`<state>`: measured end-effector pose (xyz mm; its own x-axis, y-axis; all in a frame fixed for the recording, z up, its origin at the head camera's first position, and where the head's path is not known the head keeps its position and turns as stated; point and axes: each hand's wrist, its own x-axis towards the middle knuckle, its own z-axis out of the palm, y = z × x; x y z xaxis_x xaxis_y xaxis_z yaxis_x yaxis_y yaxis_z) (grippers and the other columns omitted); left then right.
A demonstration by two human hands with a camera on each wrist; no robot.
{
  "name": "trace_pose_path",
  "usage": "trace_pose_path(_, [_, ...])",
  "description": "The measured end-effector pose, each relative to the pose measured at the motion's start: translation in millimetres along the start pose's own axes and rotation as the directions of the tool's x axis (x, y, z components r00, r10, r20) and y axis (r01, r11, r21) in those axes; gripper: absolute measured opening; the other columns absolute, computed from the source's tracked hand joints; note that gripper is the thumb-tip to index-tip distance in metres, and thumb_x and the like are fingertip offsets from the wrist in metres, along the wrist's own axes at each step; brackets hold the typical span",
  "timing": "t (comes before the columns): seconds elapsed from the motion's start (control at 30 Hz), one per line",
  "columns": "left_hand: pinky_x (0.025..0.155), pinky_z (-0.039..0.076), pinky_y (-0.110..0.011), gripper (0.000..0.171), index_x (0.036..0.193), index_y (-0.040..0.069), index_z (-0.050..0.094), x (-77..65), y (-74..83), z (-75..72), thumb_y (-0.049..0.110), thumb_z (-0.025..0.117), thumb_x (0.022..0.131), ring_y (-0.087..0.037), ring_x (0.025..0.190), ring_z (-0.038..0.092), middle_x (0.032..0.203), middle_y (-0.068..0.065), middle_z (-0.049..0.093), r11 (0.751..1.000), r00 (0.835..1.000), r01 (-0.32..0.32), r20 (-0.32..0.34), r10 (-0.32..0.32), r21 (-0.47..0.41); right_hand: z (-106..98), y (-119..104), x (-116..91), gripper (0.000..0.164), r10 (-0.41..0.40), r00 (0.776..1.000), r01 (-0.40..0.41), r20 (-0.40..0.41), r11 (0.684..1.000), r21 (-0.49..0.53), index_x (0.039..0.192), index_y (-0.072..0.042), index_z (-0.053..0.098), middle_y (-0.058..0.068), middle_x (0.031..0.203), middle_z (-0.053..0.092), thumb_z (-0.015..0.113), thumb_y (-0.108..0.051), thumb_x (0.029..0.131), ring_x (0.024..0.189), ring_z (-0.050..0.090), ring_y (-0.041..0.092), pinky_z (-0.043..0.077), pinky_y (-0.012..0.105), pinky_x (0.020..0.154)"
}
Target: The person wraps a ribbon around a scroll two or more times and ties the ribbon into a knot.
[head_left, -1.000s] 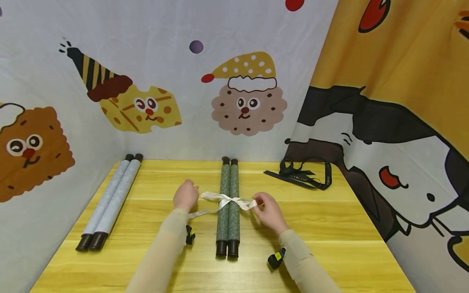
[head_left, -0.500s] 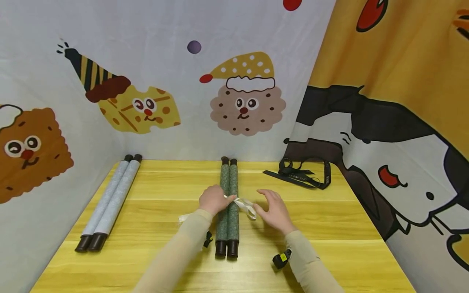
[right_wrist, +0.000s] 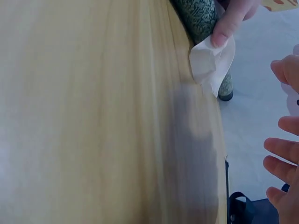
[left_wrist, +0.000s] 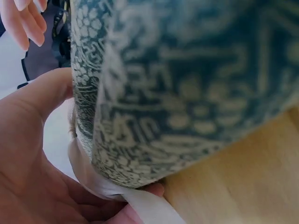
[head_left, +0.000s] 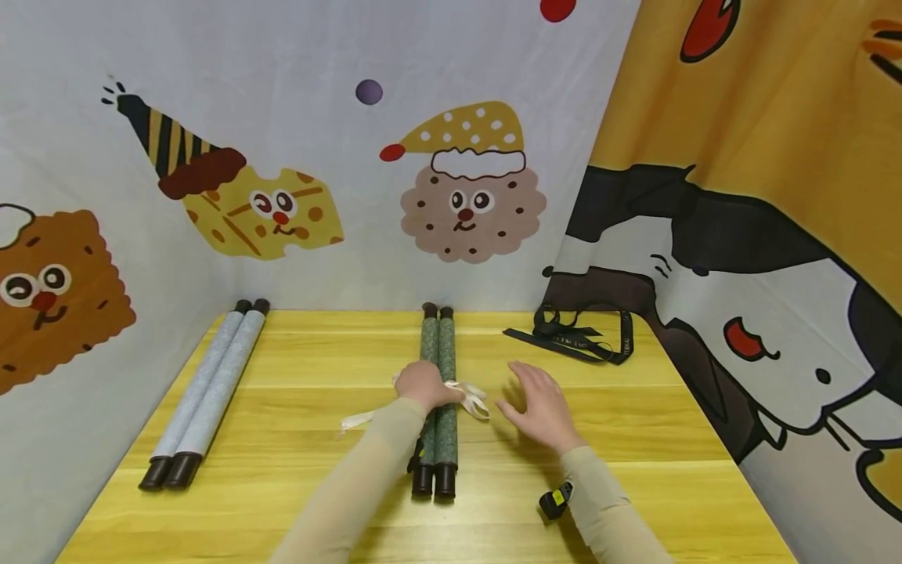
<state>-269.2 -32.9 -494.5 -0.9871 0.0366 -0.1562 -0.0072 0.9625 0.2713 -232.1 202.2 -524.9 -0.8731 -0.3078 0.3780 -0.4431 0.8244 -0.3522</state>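
Observation:
Two green patterned scrolls (head_left: 446, 439) with dark end knobs lie side by side on the table, bound by a white ribbon (head_left: 475, 401) tied in a bow. My left hand (head_left: 423, 385) grips the pair at the middle. Its thumb lies over the ribbon's knot, and in the left wrist view its fingers (left_wrist: 84, 200) curl under a scroll (left_wrist: 187, 88) beside the ribbon. My right hand (head_left: 541, 406) hovers right of the bow, fingers spread, holding nothing. In the right wrist view the left thumb (right_wrist: 226, 30) touches the ribbon loop (right_wrist: 205, 65).
Two pale blue-grey scrolls (head_left: 204, 392) with dark knobs lie at the table's left. A black printed ribbon (head_left: 578, 338) lies loosely at the back right. Cartoon-printed cloth (head_left: 317, 47) stands behind and beside the wooden table (head_left: 296, 439).
My left hand has come right from beside the ribbon's tail and taken hold of the green scrolls at the bow. The right hand has let go of the ribbon and moved right.

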Motion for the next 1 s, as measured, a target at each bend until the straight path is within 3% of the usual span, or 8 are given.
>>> trace_pose_path(0.2, [0.056, 0.05, -0.036, 0.051, 0.077, 0.01, 0.067, 6.6, 1.9, 0.8, 0.06, 0.076, 0.069, -0.017, 0.063, 0.058, 0.082, -0.005, 0.063, 0.998, 0.995, 0.059, 0.082, -0.056, -0.033, -1, 6, -2, 0.073, 0.007, 1.0, -0.007, 0.011, 1.0, -0.009, 0.144, -0.003, 0.048, 0.019, 0.143, 0.05, 0.072, -0.042, 0.087, 0.131, 0.045, 0.039, 0.03, 0.055, 0.11])
trace_pose_path(0.37, [0.053, 0.049, -0.034, 0.037, 0.075, 0.009, 0.064, 6.5, 0.4, -4.2, 0.044, 0.076, 0.07, -0.018, 0.064, 0.056, 0.088, -0.007, 0.062, 0.998, 0.996, 0.014, 0.093, -0.008, -0.065, -1, 11, -4, 0.074, 0.025, 0.999, -0.025, 0.028, 1.0, -0.011, 0.145, -0.003, 0.047, 0.019, 0.143, 0.05, 0.072, -0.042, 0.087, 0.131, 0.044, 0.039, 0.029, 0.055, 0.111])
trace_pose_path(0.57, [0.058, 0.052, -0.035, 0.04, 0.081, 0.006, 0.065, 3.3, -9.2, -17.8, 0.043, 0.077, 0.074, -0.02, 0.066, 0.056, 0.088, -0.008, 0.061, 0.994, 0.993, -0.049, 0.104, 0.059, -0.1, -3, 18, -5, 0.073, 0.071, 0.997, -0.071, 0.039, 0.997, -0.011, 0.145, -0.004, 0.047, 0.019, 0.143, 0.051, 0.072, -0.04, 0.088, 0.131, 0.045, 0.039, 0.03, 0.056, 0.11])
trace_pose_path(0.77, [0.065, 0.053, -0.037, 0.047, 0.09, 0.004, 0.062, 4.7, -37.6, -31.4, 0.043, 0.08, 0.071, -0.022, 0.071, 0.057, 0.087, -0.008, 0.058, 0.987, 0.993, -0.068, 0.086, 0.081, -0.146, -6, 27, -6, 0.072, 0.083, 0.996, -0.083, 0.025, 0.997, 0.002, 0.145, -0.002, 0.047, 0.019, 0.142, 0.051, 0.072, -0.039, 0.088, 0.13, 0.046, 0.04, 0.031, 0.057, 0.109])
trace_pose_path(1.0, [0.057, 0.046, -0.036, 0.044, 0.077, 0.006, 0.057, -1.8, -95.4, -53.6, 0.042, 0.082, 0.071, -0.022, 0.064, 0.05, 0.076, -0.009, 0.055, 0.983, 0.997, -0.036, 0.067, 0.049, -0.18, -14, 49, -8, 0.073, 0.078, 0.997, -0.078, -0.008, 0.996, -0.035, 0.145, -0.002, 0.046, 0.022, 0.143, 0.048, 0.072, -0.039, 0.088, 0.132, 0.042, 0.042, 0.031, 0.059, 0.107])
